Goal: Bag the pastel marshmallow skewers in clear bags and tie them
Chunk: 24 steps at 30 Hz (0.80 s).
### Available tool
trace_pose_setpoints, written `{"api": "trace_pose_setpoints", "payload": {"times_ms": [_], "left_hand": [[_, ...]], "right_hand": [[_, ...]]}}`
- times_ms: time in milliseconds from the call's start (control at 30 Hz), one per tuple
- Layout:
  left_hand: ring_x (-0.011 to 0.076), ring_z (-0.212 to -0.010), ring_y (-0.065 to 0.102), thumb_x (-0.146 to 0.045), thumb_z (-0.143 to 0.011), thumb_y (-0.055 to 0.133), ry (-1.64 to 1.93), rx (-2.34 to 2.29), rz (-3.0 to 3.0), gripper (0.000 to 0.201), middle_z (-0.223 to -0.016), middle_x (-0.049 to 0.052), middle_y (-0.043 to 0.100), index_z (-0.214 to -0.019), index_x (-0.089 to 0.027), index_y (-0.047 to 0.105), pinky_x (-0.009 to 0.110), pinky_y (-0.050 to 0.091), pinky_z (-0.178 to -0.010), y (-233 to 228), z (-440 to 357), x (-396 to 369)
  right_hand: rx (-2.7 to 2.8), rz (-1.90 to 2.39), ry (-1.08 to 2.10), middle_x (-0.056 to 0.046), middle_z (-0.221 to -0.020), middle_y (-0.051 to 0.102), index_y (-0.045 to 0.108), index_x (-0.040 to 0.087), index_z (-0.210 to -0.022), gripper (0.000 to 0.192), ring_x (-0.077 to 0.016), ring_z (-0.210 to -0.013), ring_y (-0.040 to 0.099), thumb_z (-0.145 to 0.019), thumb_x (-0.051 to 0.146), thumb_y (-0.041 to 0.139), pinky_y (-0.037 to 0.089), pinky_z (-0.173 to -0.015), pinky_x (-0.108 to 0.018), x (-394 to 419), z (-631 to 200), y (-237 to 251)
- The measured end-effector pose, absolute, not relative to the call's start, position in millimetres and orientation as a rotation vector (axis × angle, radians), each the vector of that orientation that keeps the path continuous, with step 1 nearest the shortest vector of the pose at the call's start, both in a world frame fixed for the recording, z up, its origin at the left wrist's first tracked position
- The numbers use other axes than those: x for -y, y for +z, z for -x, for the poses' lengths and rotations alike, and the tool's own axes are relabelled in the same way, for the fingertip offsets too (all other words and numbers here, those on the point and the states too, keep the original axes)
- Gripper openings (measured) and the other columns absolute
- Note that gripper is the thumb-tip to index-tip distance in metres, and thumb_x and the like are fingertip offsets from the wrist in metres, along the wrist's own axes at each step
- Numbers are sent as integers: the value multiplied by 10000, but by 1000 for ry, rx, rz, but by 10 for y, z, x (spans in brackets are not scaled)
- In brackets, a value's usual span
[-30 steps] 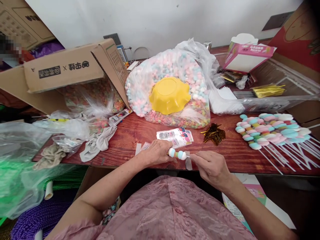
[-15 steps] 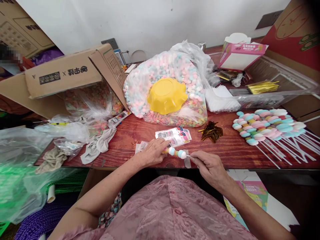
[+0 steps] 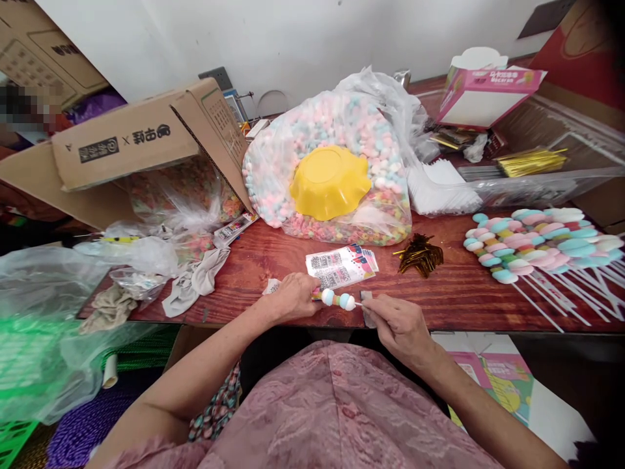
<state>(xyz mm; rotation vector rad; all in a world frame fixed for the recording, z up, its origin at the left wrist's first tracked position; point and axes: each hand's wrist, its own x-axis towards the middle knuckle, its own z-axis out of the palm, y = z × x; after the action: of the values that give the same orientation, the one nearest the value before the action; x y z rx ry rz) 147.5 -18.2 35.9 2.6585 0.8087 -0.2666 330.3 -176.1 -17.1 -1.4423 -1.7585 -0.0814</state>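
My left hand (image 3: 291,296) and my right hand (image 3: 395,323) hold one candy skewer (image 3: 336,299) between them over the front edge of the red wooden table (image 3: 454,293). The skewer carries pale blue and white marshmallows with small coloured rings. The left fingers pinch the candy end, the right fingers pinch the white stick. Just behind the hands lies a stack of printed labels (image 3: 340,267).
A big clear bag of pastel marshmallows (image 3: 322,130) with a yellow bowl (image 3: 330,181) on it stands behind. Finished skewers (image 3: 532,242) lie in a pile at right, gold twist ties (image 3: 420,255) beside them. A tipped cardboard box (image 3: 141,140) and plastic bags fill the left.
Both hands with the skewer have shifted slightly left and toward me along the table edge; the left fingers have slid further onto the candy end.
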Motion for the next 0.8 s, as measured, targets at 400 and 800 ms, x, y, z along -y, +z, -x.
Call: {"api": "trace_pose_setpoints", "payload": {"times_ms": [400, 800], "left_hand": [[137, -578, 516, -328, -724, 621, -266, -680, -2580, 163, -631, -1, 582, -691, -177, 568, 251, 263, -512, 331, -1522, 171], [225, -739, 659, -335, -770, 621, -411, -620, -2641, 184, -804, 74, 690, -849, -168, 628, 273, 425, -597, 381, -1615, 268]], "right_hand": [[1991, 1355, -128, -11, -688, 634, 647, 175, -899, 261, -114, -581, 516, -905, 63, 411, 333, -567, -264, 1780, -3485, 4], [1940, 1531, -63, -36, -660, 627, 662, 162, -807, 272, -138, -590, 533, -894, 80, 417, 323, -577, -271, 1719, -3252, -145]]}}
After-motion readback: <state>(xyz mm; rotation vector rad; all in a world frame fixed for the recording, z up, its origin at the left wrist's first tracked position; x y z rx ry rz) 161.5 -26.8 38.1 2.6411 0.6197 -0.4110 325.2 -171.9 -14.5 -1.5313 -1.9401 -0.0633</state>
